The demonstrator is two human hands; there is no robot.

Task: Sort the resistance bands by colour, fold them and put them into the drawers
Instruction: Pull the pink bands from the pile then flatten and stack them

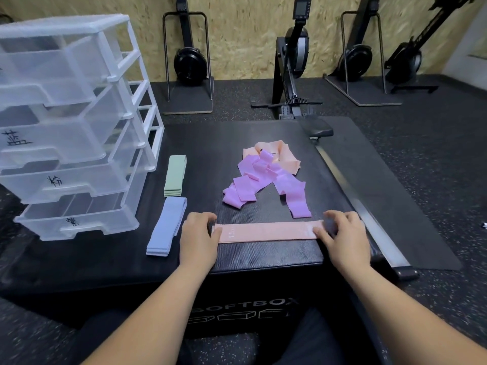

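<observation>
While the flat pink stretchy cloth band (266,232) lies straight along the near edge of the big black soft box (200,143), the person presses on both its ends. The left hand (199,237) lies flat with fingers together on the left end. The right hand (342,233) rests on the right end, fingers a bit spread. The band looks soft, light and floppy, so I think it will bend easily and not slip much on the box's rough top. Taking one end and bringing it over to the other looks best. Farther back on the box sits a messy heap of purple bands (263,185). The see-through plastic drawers (68,127) stand at the box's left.
</observation>
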